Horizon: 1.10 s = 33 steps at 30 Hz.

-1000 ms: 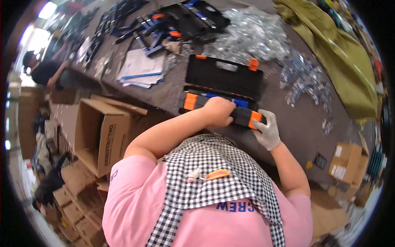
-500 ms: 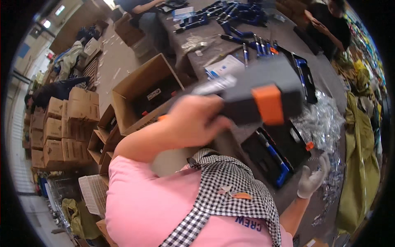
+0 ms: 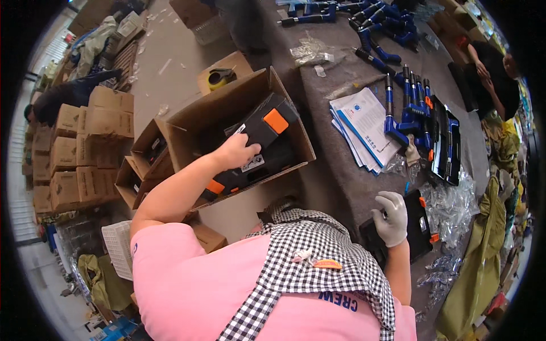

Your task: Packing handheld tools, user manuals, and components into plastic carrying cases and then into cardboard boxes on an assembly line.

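Note:
My bare left hand [image 3: 239,152] is closed on a black plastic tool case [image 3: 264,126] with an orange latch, holding it tilted inside an open cardboard box [image 3: 190,119]. Other black casing with a pale label and an orange latch lies beneath, partly hidden by my hand. My right hand [image 3: 391,219], in a white glove, has its fingers loosely curled and apart. It hovers over another black case [image 3: 418,227] with orange latches on the table; hand and forearm cover part of that case, and I cannot see what lies inside it.
On the grey-covered table [image 3: 333,142] lie paper leaflets [image 3: 367,128], blue tools [image 3: 412,108], crumpled clear plastic bags [image 3: 452,199] and an open black case [image 3: 445,142]. Stacked cartons [image 3: 79,153] stand at left. A person [image 3: 495,79] sits at far right.
My left hand has carried the black case from over the table leftward into the cardboard box. My gloved right hand has moved left and inward, over the case on the table. The view has shifted.

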{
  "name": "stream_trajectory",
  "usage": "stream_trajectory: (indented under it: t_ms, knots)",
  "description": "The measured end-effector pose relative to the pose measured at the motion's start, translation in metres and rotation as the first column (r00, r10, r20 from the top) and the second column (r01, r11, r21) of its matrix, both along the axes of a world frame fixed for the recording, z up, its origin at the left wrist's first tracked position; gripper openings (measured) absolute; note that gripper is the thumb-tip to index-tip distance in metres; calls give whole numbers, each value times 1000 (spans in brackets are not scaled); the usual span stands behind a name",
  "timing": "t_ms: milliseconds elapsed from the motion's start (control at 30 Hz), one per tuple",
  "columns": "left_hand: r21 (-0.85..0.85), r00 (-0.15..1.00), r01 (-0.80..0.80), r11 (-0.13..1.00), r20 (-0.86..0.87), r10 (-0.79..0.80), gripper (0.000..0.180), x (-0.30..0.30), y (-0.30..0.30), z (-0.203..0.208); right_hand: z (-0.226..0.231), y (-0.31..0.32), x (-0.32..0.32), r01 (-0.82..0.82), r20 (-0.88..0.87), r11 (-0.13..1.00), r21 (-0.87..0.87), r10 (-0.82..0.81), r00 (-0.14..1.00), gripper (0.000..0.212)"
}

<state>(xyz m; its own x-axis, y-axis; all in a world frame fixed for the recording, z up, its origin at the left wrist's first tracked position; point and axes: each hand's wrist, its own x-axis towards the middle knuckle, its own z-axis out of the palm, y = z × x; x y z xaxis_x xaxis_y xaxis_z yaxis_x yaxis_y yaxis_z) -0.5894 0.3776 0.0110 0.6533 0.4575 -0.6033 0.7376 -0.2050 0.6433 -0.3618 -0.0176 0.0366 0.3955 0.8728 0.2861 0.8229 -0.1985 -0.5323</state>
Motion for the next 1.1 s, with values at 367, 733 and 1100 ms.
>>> stream_trajectory:
  t_ms: [367,733,1100]
  knots:
    - [213,892,452,866,-136,-431,39,-6,-21,-153,-19,-6,-9,222,2,969,-105,-223,975,28]
    - [264,386,911,316,-815,-433,31,131,-8,-34,-57,-92,-37,514,-45,827,-226,-536,843,21]
    - [495,536,681,539,166,-828,39,356,-290,-12,-87,-272,-52,908,207,381,-176,-887,413,37]
